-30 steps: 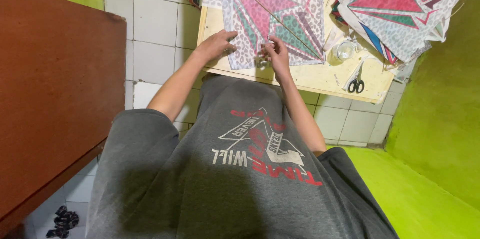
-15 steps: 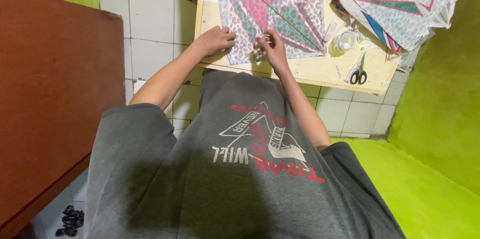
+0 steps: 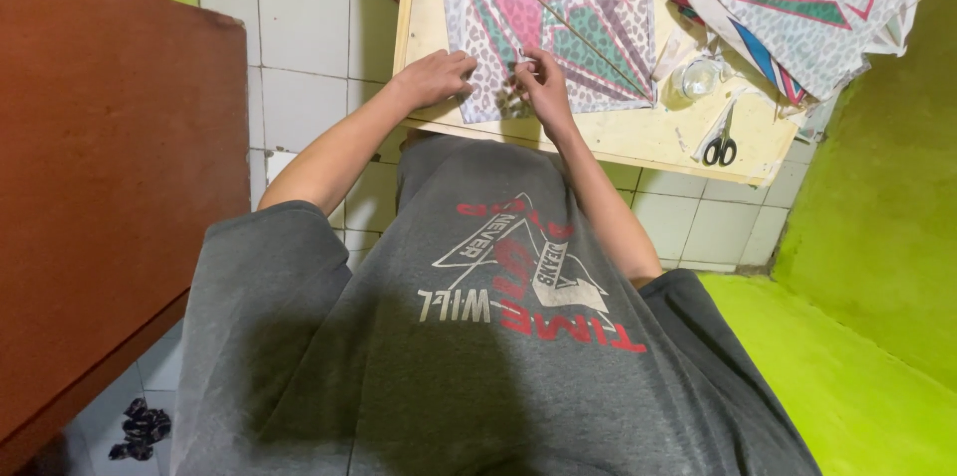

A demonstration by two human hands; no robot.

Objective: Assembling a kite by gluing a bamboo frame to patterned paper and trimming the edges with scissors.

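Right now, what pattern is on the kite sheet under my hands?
Head view: the kite sheet has grey leopard spots with pink and green triangles.

Leopard-print kite (image 3: 558, 27) flat on board, pink-green panels.

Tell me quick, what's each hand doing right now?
Left hand: curled, fingertips pressing on the patterned kite near its lower edge.
Right hand: pinched shut on the kite's lower edge.
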